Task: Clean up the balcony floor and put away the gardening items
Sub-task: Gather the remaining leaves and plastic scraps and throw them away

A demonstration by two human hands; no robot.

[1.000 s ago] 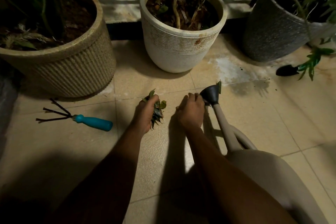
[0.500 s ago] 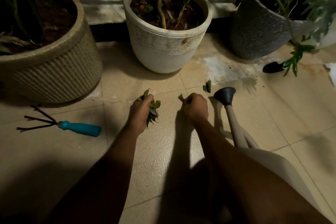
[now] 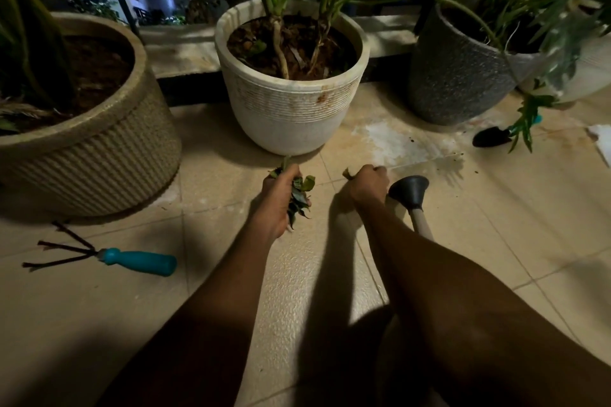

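Tiled floor [image 3: 231, 291] is carrying everything. Three big pots are standing in a row by the railing: white pot [image 3: 291, 116] in the middle, tan ribbed pot [image 3: 99, 149] left of it, grey pot [image 3: 456, 76] right of it. A fourth pale pot may be showing beyond the grey one, cannot tell.

One watering can [image 3: 410, 190] is lying front-right of the white pot. Its spout is just beside the right wrist and its body is hidden under that arm.

One hand rake [image 3: 139, 261], teal handle, is lying well front-left of the white pot. One black trowel [image 3: 491, 136] is lying far right of it, near the grey pot's base. Both are likely waiting to be put away.

Left hand [image 3: 277, 205] is gripping one bunch of leaves [image 3: 299, 195] just in front of the white pot, fingers curled round it — probably acting as the collecting hand. Right hand [image 3: 367, 187] is making a fist beside it, pinching one leaf scrap [image 3: 347, 173], likely to add to the bunch.
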